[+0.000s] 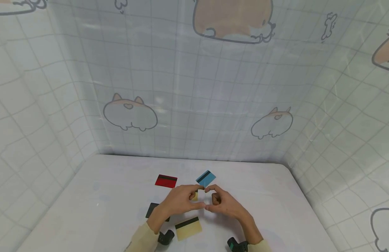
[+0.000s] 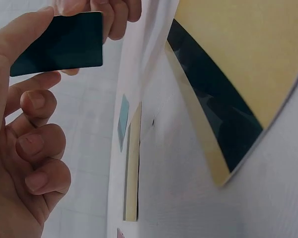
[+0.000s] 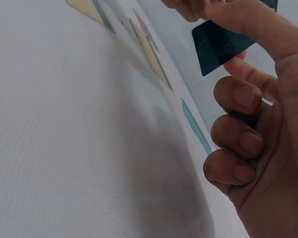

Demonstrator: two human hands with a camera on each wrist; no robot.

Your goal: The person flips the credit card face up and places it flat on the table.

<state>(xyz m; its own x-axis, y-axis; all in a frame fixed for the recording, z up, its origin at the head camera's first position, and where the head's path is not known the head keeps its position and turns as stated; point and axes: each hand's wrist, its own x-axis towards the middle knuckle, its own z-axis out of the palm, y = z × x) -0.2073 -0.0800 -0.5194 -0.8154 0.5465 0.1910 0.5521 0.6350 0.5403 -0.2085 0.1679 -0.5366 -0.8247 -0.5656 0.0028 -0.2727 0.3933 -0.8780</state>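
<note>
Both hands meet above the table and pinch one dark teal card (image 2: pixel 64 47) between thumbs and index fingers. My left hand (image 1: pixel 182 199) grips one end; my right hand (image 1: pixel 226 203) grips the other. From the head the card is nearly edge-on, while its dark face shows in the right wrist view (image 3: pixel 221 47). The other fingers of each hand are curled inward. Beneath them lie a near yellow card (image 1: pixel 189 231) with a black stripe and a second yellow card (image 1: pixel 195 197), mostly covered by the left hand. Beyond the fingertips is a blue striped card (image 1: pixel 207 179).
A red striped card (image 1: pixel 166 181) lies farther back on the left. Under the left forearm a black card (image 1: pixel 151 209) is partly hidden. The white table (image 1: pixel 87 196) is bounded by a back curtain (image 1: pixel 194 122) and side walls with grid lines.
</note>
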